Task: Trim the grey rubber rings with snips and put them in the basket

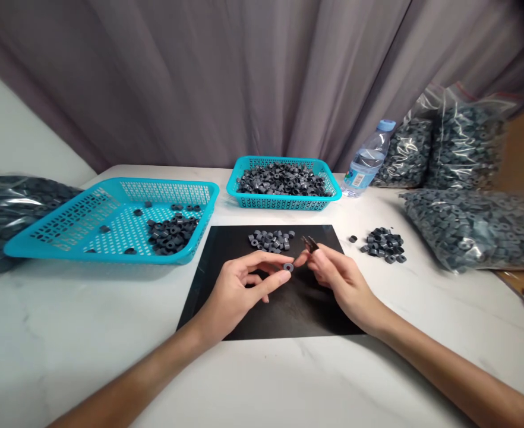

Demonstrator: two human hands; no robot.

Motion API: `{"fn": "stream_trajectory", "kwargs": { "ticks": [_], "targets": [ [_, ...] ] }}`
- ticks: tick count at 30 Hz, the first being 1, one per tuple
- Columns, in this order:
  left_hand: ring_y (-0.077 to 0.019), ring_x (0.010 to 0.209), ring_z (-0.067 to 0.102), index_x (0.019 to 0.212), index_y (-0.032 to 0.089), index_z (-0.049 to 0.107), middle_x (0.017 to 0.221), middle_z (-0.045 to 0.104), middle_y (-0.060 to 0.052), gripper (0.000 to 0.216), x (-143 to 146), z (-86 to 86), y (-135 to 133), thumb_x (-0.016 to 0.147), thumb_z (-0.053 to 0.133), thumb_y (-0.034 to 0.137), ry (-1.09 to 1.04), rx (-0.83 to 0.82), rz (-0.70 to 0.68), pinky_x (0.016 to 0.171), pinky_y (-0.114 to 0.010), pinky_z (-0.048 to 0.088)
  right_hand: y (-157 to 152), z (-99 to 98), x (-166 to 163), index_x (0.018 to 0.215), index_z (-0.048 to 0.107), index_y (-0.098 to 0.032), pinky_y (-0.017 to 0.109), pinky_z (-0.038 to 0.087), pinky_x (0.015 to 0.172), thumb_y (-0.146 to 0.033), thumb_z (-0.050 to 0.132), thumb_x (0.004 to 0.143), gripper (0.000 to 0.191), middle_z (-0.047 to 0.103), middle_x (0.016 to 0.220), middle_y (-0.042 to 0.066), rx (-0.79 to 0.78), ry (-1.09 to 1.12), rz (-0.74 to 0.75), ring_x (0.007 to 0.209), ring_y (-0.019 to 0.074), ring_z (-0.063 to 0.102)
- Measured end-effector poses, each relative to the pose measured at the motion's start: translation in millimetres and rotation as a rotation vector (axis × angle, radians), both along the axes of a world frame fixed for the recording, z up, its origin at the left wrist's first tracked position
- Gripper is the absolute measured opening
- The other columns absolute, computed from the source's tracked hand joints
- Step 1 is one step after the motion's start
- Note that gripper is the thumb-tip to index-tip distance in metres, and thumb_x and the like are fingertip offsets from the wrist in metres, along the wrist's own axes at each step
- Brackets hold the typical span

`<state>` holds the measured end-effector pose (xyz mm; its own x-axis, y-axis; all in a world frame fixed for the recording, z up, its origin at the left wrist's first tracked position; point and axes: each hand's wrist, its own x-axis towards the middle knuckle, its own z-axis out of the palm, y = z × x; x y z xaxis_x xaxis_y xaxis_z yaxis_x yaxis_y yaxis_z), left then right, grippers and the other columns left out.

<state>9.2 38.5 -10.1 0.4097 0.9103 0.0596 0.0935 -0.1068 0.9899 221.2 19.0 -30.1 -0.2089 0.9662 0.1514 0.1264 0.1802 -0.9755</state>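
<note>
Between the thumb and forefinger of my left hand (239, 285) is a small grey ring-shaped spacer (288, 267), its hole facing me. My right hand (340, 276) is closed around a small dark tool with pointed metal tips (310, 242), which looks like tweezers; most of it is hidden by the fingers. One right fingertip comes close to the spacer, and I cannot tell if it touches. Both hands are over a black mat (280, 318). Just beyond them on the mat lies a small pile of grey spacers (271, 240).
Left stands a large blue basket (110, 255) with some spacers; a smaller, fuller blue basket (284, 204) is at the back. Another spacer pile (383, 245) lies right of the mat. A water bottle (369, 160) and bulging bags of spacers (476, 229) stand right, another bag (16, 205) left.
</note>
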Motion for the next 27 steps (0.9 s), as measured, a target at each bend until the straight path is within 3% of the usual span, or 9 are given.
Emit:
{"fn": "stream_trajectory", "kwargs": {
  "ticks": [3,8,17,23,27],
  "targets": [
    [-0.0178,0.084,0.067,0.106,0.025,0.082,0.099,0.076,-0.005,0.02,0,0.3,0,0.086,0.08,0.029,-0.031,-0.011,0.021,0.055,-0.019,0.054,-1,0.3,2,0.113,0.071,-0.022,0.029,0.036,0.063,-0.052,0.038,0.108,0.045,0.05,0.083,0.002,0.142,-0.089,-0.081,0.072,0.016,0.044],
    [-0.0144,0.078,0.065,0.103,0.025,0.083,0.095,0.076,-0.003,0.018,-1,1.2,0,0.085,0.082,0.027,-0.05,-0.018,0.047,0.055,-0.017,0.053,6,4.4,11,0.131,0.069,-0.029,0.028,0.041,0.063,-0.041,0.056,0.104,0.032,0.049,0.084,0.001,0.334,-0.244,-0.161,0.073,0.0157,0.047],
    [-0.0163,0.079,0.066,0.102,0.023,0.082,0.091,0.076,-0.005,0.019,-2,-2.2,0,0.083,0.083,0.028,-0.083,-0.026,0.084,0.054,-0.019,0.052,7,-4.0,18,0.135,0.066,-0.031,0.035,0.053,0.075,-0.024,0.059,0.102,0.035,0.068,0.102,0.006,0.63,-0.372,-0.125,0.085,0.0193,0.064],
    [-0.0169,0.079,0.066,0.102,0.024,0.082,0.091,0.076,-0.005,0.02,-2,-0.4,-1,0.083,0.083,0.03,-0.078,-0.022,0.088,0.052,-0.019,0.049,7,-4.0,16,0.134,0.067,-0.03,0.034,0.053,0.071,-0.02,0.061,0.101,0.036,0.07,0.097,0.006,0.733,-0.427,-0.112,0.081,0.0187,0.064],
    [-0.0168,0.077,0.065,0.104,0.024,0.082,0.088,0.076,-0.005,0.022,-2,-1.1,1,0.084,0.083,0.031,-0.056,-0.027,0.083,0.053,-0.02,0.048,9,-5.7,18,0.141,0.062,-0.032,0.037,0.055,0.076,-0.022,0.062,0.101,0.041,0.07,0.104,0.007,0.703,-0.423,-0.096,0.087,0.0201,0.065]
  ]
}}
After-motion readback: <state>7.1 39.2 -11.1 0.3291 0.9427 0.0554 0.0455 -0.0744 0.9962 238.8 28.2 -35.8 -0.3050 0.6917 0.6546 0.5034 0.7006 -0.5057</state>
